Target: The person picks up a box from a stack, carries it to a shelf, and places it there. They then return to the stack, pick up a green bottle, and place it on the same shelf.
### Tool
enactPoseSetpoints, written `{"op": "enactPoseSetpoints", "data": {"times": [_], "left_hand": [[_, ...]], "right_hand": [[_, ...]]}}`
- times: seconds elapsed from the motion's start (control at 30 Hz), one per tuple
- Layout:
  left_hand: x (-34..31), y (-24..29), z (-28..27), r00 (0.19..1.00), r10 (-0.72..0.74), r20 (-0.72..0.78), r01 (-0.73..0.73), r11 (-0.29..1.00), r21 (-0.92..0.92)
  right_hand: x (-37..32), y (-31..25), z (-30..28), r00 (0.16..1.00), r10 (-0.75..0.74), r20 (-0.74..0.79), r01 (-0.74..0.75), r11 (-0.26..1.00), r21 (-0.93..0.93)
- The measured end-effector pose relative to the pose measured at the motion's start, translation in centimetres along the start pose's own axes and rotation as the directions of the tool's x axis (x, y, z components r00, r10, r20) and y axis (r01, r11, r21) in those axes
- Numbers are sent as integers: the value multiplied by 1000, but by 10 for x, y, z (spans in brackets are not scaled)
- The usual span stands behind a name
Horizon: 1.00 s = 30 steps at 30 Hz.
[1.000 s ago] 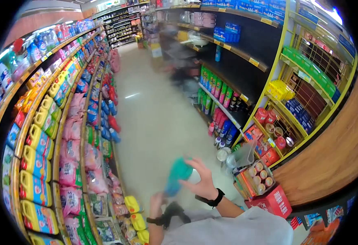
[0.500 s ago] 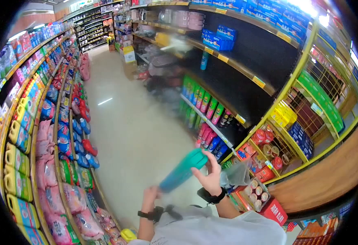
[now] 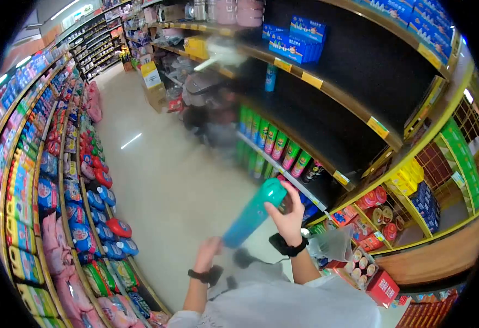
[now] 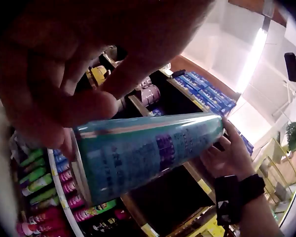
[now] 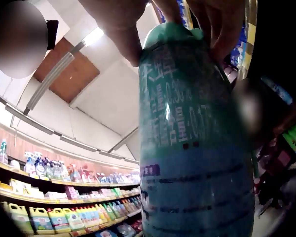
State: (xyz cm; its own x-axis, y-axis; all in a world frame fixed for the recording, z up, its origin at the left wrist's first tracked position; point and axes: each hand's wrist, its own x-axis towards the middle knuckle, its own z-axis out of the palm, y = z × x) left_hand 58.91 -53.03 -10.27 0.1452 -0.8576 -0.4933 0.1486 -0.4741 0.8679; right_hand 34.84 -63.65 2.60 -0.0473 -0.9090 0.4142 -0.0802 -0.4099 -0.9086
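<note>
A teal-and-blue spray can (image 3: 246,217) is held slantwise in front of the body, its cap end up and to the right. My left hand (image 3: 209,252) pinches the can's bottom end; in the left wrist view its fingers (image 4: 89,106) lie at the base rim. Around the green cap (image 3: 273,191) curl the thumb and fingers of my right hand (image 3: 290,220). Up close in the right wrist view, the can's printed label (image 5: 187,143) shows large light characters and percentages, with the cap under the fingers.
Along the left runs a long shelf with detergent jugs (image 3: 23,262) and blue bottles (image 3: 81,235). To the right, a dark shelf carries blue boxes (image 3: 299,46), a lone can (image 3: 270,78) and several spray cans (image 3: 280,145). A blurred figure (image 3: 209,115) is by the shelf in the aisle.
The can has come up and to the right in the head view, tilted more steeply, with both hands still on it. The view has turned right, bringing the dark shelf nearer the middle.
</note>
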Motion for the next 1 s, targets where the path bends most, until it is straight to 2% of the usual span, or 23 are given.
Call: {"op": "enactPoseSetpoints", "data": {"times": [0.13,0.23,0.33,0.37,0.47,0.53,0.57,0.6,0.67,0.7,0.8,0.87,1.0], "left_hand": [[71,67,0,997,-35,72,34,999,24],[142,99,3,993,-89,74,80,990,113],[177,128,11,990,37,134,-43,998,46],[190,141,16,994,14,108,-20,998,58],[244,169,19,984,-83,157,64,991,119],[295,164,19,985,1,172,-26,989,146],[311,169,25,982,38,182,-65,987,145],[331,176,31,960,99,262,-111,993,32],[365,210,48,953,15,303,-9,1000,-21],[389,221,54,936,13,351,-10,1000,-9],[444,236,70,866,-9,501,9,1000,2],[479,249,89,800,17,599,24,998,-60],[523,258,118,758,46,651,-103,993,50]], "right_hand": [[81,26,19,997,52,-61,-55,997,-51],[135,56,28,995,-67,-72,60,993,-101],[176,79,35,991,23,-133,-29,999,-38],[190,83,37,987,30,-156,-39,998,-51],[238,80,52,948,152,-279,-134,988,81],[266,91,58,937,206,-282,-200,978,52],[281,95,67,929,191,-317,-160,980,121],[296,97,74,919,177,-351,-120,977,179],[321,109,77,913,129,-388,-133,991,16],[337,111,78,910,98,-403,-136,989,-65],[380,109,88,904,128,-408,-193,973,-123],[410,120,95,904,56,-424,-150,970,-192],[458,148,96,901,82,-426,-204,947,-248]]}}
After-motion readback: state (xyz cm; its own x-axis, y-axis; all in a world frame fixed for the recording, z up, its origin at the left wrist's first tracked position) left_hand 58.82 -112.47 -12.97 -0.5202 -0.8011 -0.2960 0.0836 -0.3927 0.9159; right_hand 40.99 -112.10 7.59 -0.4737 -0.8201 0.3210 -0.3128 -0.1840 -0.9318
